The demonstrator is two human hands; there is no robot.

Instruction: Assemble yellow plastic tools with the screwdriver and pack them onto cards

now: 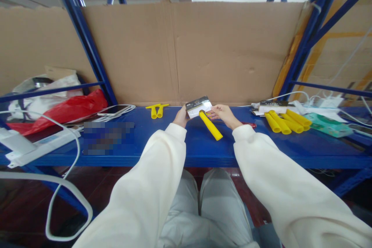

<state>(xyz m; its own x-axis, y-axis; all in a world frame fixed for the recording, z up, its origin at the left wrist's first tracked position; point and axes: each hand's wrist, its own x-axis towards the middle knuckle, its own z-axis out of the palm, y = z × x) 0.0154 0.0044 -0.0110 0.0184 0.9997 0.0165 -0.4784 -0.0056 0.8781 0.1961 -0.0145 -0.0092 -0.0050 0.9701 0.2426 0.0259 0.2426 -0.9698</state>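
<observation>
Above the blue shelf top, my left hand (181, 116) is closed around the left side of a small black-and-white box (199, 105), which is tilted. My right hand (225, 116) has its fingers closed at the head of a yellow tube-like handle (212, 127), just below the box's right side. The handle slants down toward me, and its upper end looks dark. My fingers partly cover its head. Back left on the shelf stand two yellow T-shaped handles (157, 112), side by side. Several more yellow handles (286, 122) lie in a group at the right.
Behind the group sits another black-and-white box (273, 105), with a green packet (329, 124) beside it. A thin red tool (250, 125) lies past my right wrist. Left are a white power strip (43, 147), cables and a red bag (69, 110). Cardboard (197, 54) walls the back between blue posts.
</observation>
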